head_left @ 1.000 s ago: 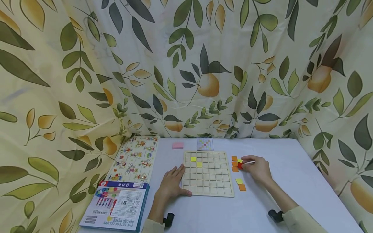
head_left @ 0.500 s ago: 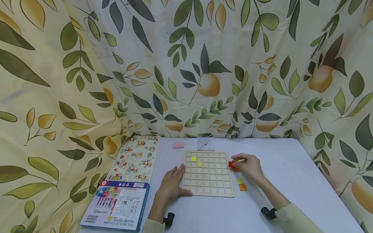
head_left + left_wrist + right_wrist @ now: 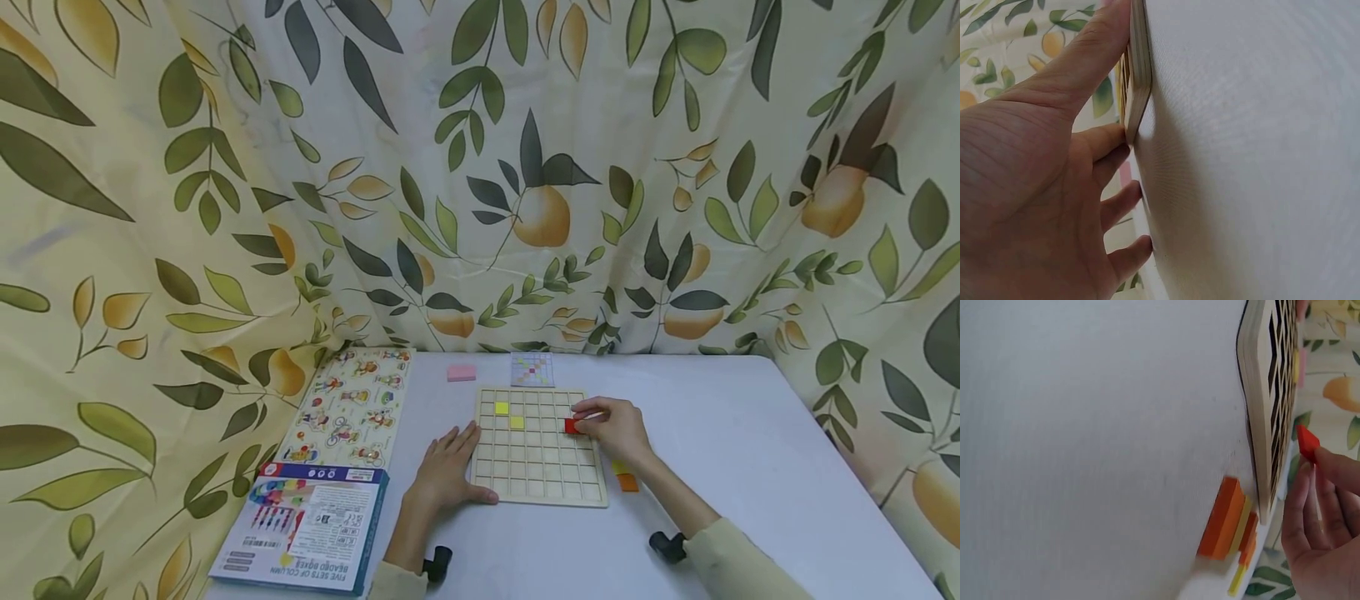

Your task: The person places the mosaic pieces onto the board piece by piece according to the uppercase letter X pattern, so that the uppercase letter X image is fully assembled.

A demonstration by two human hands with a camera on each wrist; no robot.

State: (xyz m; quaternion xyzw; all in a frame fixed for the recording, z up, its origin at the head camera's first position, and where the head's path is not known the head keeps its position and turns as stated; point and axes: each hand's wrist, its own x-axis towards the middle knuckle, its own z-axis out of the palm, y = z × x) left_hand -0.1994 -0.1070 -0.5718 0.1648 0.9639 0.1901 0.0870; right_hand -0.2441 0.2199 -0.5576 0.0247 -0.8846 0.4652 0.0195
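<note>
A red square tile [image 3: 570, 426] is pinched between the thumb and fingers of my right hand [image 3: 617, 430], over the right part of a wooden grid board [image 3: 540, 468]. In the right wrist view the red tile [image 3: 1307, 443] shows tilted, apart from the board. My left hand [image 3: 442, 471] lies beside the board's left edge with fingers spread; its thumb and index finger touch that edge. Two yellow tiles, one upper [image 3: 502, 408] and one lower [image 3: 517, 422], sit diagonally in the grid. Right of the board lie orange tiles [image 3: 1219, 519] and yellow ones, partly hidden by my right hand.
Behind the board lie a patterned grid card [image 3: 532, 370] and a pink block [image 3: 461, 373]. To the left are an illustrated sheet [image 3: 352, 408] and a blue-edged box [image 3: 300, 529]. A leaf-patterned curtain [image 3: 480, 208] hangs at the table's back.
My right hand has carried the red tile leftward from the loose tiles to above the board. The left hand stays at the board's edge.
</note>
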